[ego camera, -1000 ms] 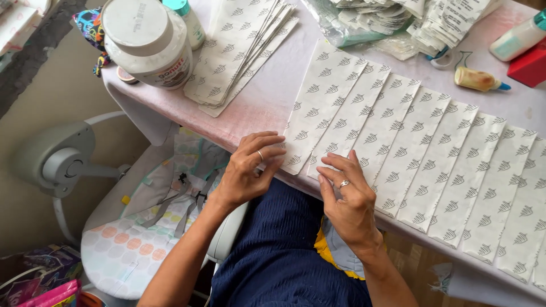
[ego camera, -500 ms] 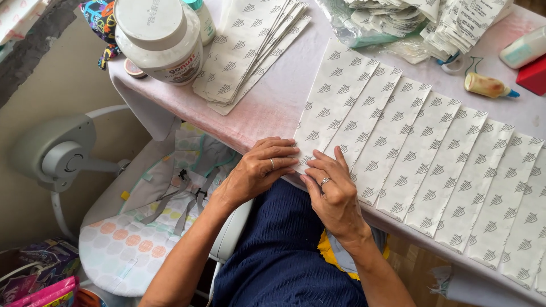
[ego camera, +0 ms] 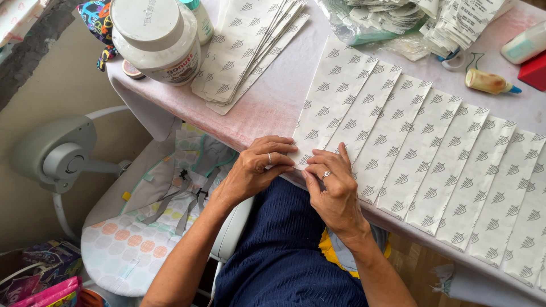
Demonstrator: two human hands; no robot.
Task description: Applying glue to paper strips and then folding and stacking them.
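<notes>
Several long white paper strips [ego camera: 409, 142] printed with small grey leaf marks lie side by side, overlapping, on a table with a pale pink cloth [ego camera: 273, 108]. My left hand [ego camera: 256, 167] and my right hand [ego camera: 333, 187] meet at the near end of the leftmost strip [ego camera: 333, 96], at the table's front edge. The fingertips of both hands press on that strip's lower corner. Each hand wears a ring. A second stack of the same strips [ego camera: 250, 45] lies further back on the left.
A large white lidded jar [ego camera: 158, 37] stands at the table's back left. A small glue bottle [ego camera: 489, 82], a red box [ego camera: 534, 71] and bundles of small paper bags [ego camera: 409, 17] lie at the back. A baby seat [ego camera: 142, 222] and a fan [ego camera: 57, 153] stand left of my lap.
Both hands have shifted slightly up and left to the lower corner of the leftmost strip; the view has moved a little with them.
</notes>
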